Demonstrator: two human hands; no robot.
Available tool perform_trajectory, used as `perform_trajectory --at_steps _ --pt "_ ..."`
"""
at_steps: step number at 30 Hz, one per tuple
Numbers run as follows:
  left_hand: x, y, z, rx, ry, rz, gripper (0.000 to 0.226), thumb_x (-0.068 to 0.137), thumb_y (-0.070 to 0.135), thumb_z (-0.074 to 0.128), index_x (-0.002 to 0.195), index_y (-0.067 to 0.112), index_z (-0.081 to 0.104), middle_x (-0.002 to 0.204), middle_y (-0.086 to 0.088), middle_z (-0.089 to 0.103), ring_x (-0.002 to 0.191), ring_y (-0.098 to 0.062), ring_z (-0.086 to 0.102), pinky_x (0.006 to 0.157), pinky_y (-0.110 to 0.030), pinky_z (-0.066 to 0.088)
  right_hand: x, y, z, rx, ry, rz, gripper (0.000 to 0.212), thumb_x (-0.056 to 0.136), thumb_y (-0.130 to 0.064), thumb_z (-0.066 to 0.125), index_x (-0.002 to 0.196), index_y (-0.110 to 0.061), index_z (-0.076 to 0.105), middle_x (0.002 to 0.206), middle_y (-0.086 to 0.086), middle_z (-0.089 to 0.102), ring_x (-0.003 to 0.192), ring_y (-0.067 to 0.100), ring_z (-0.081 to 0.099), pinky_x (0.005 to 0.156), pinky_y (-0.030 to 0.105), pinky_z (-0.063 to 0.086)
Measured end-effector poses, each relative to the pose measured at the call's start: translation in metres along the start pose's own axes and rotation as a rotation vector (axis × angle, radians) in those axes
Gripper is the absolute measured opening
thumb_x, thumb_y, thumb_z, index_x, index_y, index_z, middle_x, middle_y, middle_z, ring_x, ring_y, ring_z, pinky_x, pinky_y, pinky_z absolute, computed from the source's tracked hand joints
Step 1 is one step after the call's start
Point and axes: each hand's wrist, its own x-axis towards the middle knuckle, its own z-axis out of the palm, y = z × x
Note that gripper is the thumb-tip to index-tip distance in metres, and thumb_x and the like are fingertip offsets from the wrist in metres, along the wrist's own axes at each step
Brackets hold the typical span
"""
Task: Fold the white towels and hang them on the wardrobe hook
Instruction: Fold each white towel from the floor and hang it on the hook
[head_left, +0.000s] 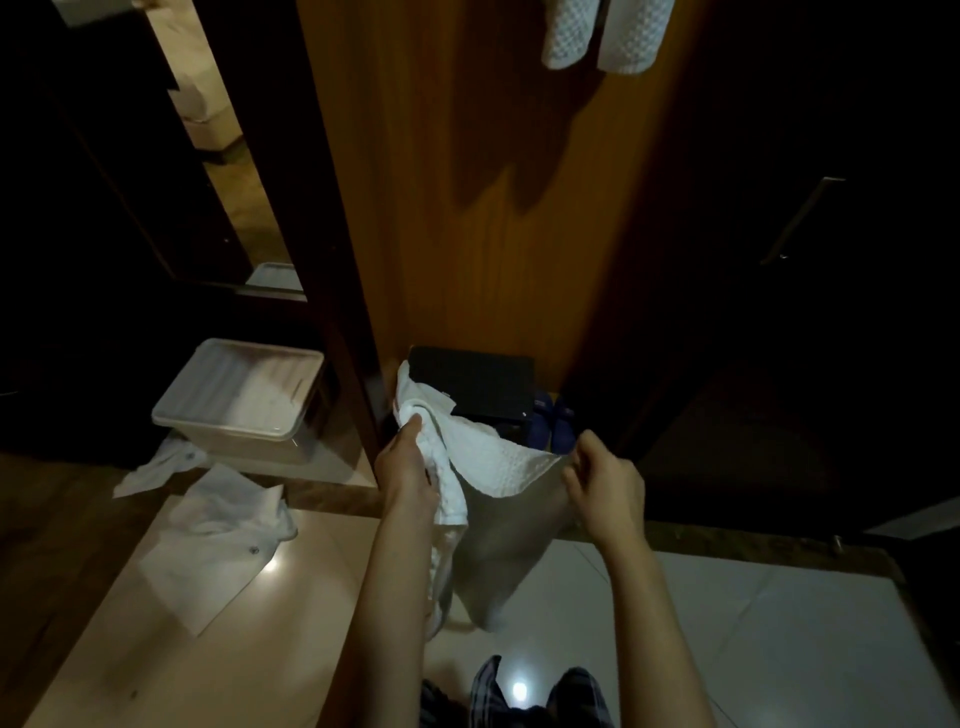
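I hold a white waffle towel (493, 467) stretched between both hands in front of the wooden wardrobe door (467, 234). My left hand (408, 465) grips its bunched left end. My right hand (602, 480) pinches its right corner, and the rest hangs down between my arms. At the top edge, white towels (602, 36) hang against the door; the hook itself is hidden. More white cloth (223, 512) lies crumpled on the floor at the left.
A clear plastic box (244, 400) with a lid stands on the floor at the left, below a mirror (228, 156). A black box (472, 382) and blue slippers (556, 421) sit at the door's foot. A dark wardrobe door with a metal handle (800, 218) fills the right.
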Motion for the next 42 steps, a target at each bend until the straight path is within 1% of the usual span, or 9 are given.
perform_trajectory --at_steps 6,12,16,19,23,26,29,34,42 --pt "0.008 0.009 -0.010 -0.018 0.014 -0.007 0.046 0.091 0.028 0.058 0.130 0.005 0.049 0.135 -0.015 0.052 0.122 -0.030 0.052 0.079 -0.030 0.045 0.001 -0.011 -0.008 -0.112 -0.184 -0.227 0.024 0.089 -0.013 0.052 0.093 -0.037 0.051 0.079 -0.005 0.057 0.075 0.017 0.056 0.066 0.029 0.042" --pt "0.015 0.010 -0.027 0.090 0.073 0.051 0.045 0.093 0.031 0.054 0.131 0.007 0.049 0.137 -0.014 0.050 0.125 -0.030 0.049 0.100 -0.038 0.042 0.007 -0.025 -0.017 -0.392 -0.536 -0.009 0.031 0.094 -0.016 0.039 0.111 -0.024 0.064 0.114 0.006 0.060 0.101 0.023 0.058 0.084 0.034 0.046" --pt "0.012 0.010 -0.030 0.062 0.046 0.064 0.040 0.091 0.026 0.060 0.125 0.007 0.055 0.131 -0.011 0.054 0.122 -0.030 0.050 0.099 -0.037 0.042 0.005 -0.016 -0.006 -0.087 -0.205 0.251 0.016 0.096 -0.016 0.042 0.089 -0.013 0.056 0.087 0.008 0.063 0.072 0.019 0.058 0.064 0.030 0.047" --pt "0.008 0.008 -0.028 0.119 -0.027 0.164 0.029 0.090 0.014 0.060 0.119 0.012 0.064 0.133 -0.006 0.055 0.123 -0.025 0.047 0.094 -0.031 0.038 0.010 -0.012 -0.002 0.365 -0.005 0.577 0.024 0.098 -0.016 0.041 0.107 -0.008 0.062 0.091 0.015 0.063 0.060 0.016 0.050 0.051 0.025 0.038" --pt "0.004 0.004 -0.021 0.177 -0.097 0.152 0.029 0.090 0.010 0.061 0.118 0.008 0.064 0.129 -0.011 0.058 0.116 -0.028 0.054 0.099 -0.034 0.043 0.005 -0.027 0.005 0.433 -0.227 0.255 0.030 0.098 -0.009 0.041 0.090 -0.022 0.067 0.096 0.005 0.068 0.053 0.006 0.055 0.043 0.018 0.041" --pt "-0.002 0.005 -0.009 0.297 -0.177 0.136 0.040 0.093 0.011 0.054 0.133 0.010 0.050 0.138 -0.013 0.049 0.123 -0.032 0.049 0.102 -0.038 0.042 0.002 -0.044 0.012 0.392 -0.371 0.084 0.032 0.095 -0.005 0.043 0.104 -0.023 0.068 0.100 0.009 0.070 0.077 0.028 0.067 0.063 0.033 0.054" --pt "-0.010 0.005 0.000 0.245 -0.069 0.157 0.042 0.090 0.012 0.060 0.130 0.019 0.052 0.133 -0.012 0.052 0.116 -0.031 0.054 0.093 -0.041 0.049 0.000 -0.056 0.019 0.398 -0.415 0.083 0.035 0.093 -0.006 0.043 0.114 -0.021 0.065 0.102 0.013 0.068 0.082 0.029 0.068 0.072 0.039 0.057" --pt "-0.019 0.003 0.005 0.283 -0.049 0.236 0.037 0.088 0.011 0.062 0.125 0.017 0.056 0.134 -0.010 0.050 0.117 -0.028 0.051 0.082 -0.029 0.048 -0.002 -0.066 0.017 0.448 -0.401 0.090 0.030 0.091 -0.004 0.045 0.080 -0.022 0.066 0.079 -0.002 0.064 0.067 0.012 0.064 0.056 0.023 0.055" --pt "-0.041 0.009 0.004 0.434 -0.398 0.036 0.019 0.092 0.039 0.055 0.100 0.024 0.064 0.104 -0.004 0.066 0.094 -0.021 0.064 0.088 -0.039 0.052 -0.011 -0.064 0.016 0.568 -0.279 0.136 0.027 0.093 -0.006 0.044 0.080 -0.018 0.064 0.084 0.003 0.064 0.081 0.017 0.064 0.073 0.032 0.055"
